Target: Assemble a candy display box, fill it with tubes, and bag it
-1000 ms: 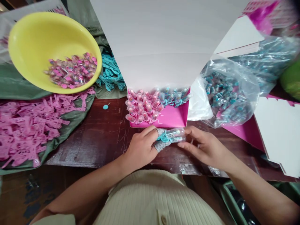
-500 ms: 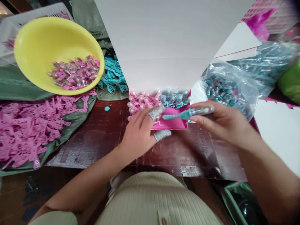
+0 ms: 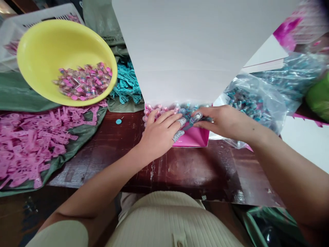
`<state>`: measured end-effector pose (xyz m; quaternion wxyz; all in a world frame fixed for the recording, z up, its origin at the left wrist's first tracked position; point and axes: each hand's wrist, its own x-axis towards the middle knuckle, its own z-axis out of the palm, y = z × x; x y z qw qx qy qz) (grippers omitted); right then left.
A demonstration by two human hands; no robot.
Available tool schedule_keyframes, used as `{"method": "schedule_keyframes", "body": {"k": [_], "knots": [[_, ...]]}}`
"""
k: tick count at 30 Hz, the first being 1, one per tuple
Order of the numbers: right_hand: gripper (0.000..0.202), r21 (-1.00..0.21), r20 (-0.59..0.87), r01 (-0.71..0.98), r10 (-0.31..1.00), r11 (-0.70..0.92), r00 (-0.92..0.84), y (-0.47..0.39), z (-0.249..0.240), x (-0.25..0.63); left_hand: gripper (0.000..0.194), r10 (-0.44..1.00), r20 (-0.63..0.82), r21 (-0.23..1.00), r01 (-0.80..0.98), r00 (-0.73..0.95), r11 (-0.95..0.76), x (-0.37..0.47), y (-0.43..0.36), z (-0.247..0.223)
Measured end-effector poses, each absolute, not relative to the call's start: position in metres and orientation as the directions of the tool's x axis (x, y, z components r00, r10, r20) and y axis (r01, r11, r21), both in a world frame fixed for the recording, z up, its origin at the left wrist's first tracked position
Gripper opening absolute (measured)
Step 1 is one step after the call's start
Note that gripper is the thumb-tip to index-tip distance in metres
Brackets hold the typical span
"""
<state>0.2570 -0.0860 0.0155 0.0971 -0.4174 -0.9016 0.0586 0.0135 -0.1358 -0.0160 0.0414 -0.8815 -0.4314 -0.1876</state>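
Head view, blue clear-tipped piece [image 3: 196, 117], apparently between right fingers [image 3: 208, 111]

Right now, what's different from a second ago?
The left hand let go of the blue piece with clear tips and moved forward over the pink capsules. The right hand took the piece in its fingers, forward to the pink box. The yellow bowl and pink clips stayed put.

You can read no word or number for certain here. A line of dark lettering on the grey-green sack [image 3: 102, 20], behind the yellow bowl [image 3: 61, 44] to your left, is too blurred to make out. The tiny white print on the pink box [image 3: 195, 137] before you is illegible too.
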Motion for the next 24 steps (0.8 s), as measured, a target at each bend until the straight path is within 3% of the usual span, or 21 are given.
{"method": "schedule_keyframes", "body": {"k": [7,12,16,19,24], "knots": [[0.023,-0.091,0.033,0.734,0.739,0.673,-0.673,-0.087,0.007,0.242,0.029,0.746,0.369,0.119,0.768,0.555,-0.630,0.014,-0.136,-0.017],[0.017,-0.111,-0.020,0.711,0.714,0.694,-0.700,-0.087,0.012,0.238,0.026,0.748,0.414,0.117,0.784,0.520,-0.610,0.015,-0.138,-0.019],[0.021,-0.021,-0.087,0.786,0.782,0.618,-0.617,-0.084,0.010,0.235,0.029,0.727,0.437,0.101,0.774,0.529,-0.624,0.015,-0.136,-0.023],[0.024,0.094,-0.048,0.836,0.842,0.540,-0.538,-0.087,0.008,0.228,0.028,0.715,0.457,0.094,0.771,0.529,-0.630,0.015,-0.135,-0.026],[0.029,0.152,0.118,0.815,0.808,0.560,-0.577,-0.095,-0.001,0.222,0.019,0.709,0.494,0.138,0.759,0.504,-0.636,0.015,-0.142,-0.020]]}}
